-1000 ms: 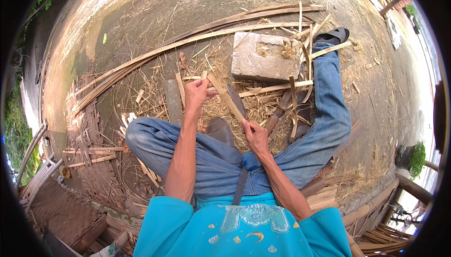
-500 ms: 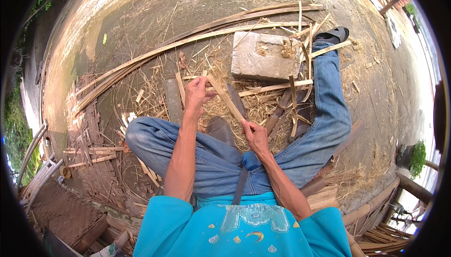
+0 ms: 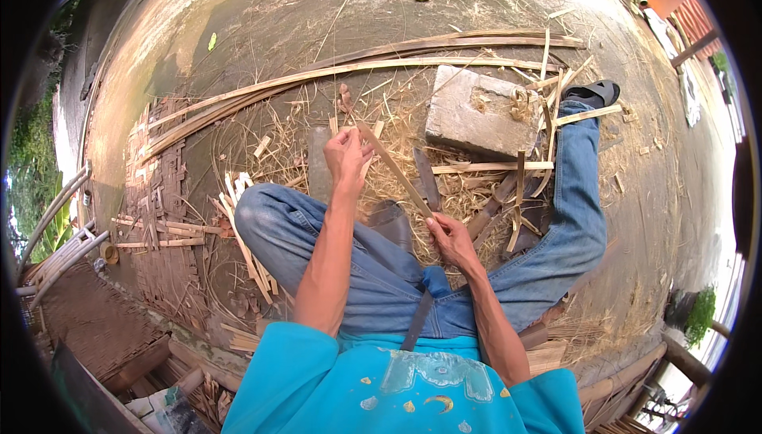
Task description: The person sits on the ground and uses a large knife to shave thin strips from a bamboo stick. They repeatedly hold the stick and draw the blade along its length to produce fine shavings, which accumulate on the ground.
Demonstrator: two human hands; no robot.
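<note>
We hold the flat bamboo strip (image 3: 394,169) slantwise above the pale shavings (image 3: 402,139), its long axis running from far left, where the left hand (image 3: 347,159) pinches one end, to near right, where the right hand's (image 3: 452,242) closed thumb and fingers grip the other

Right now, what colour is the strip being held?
The strip is light brown, clearest in the head view.
</note>
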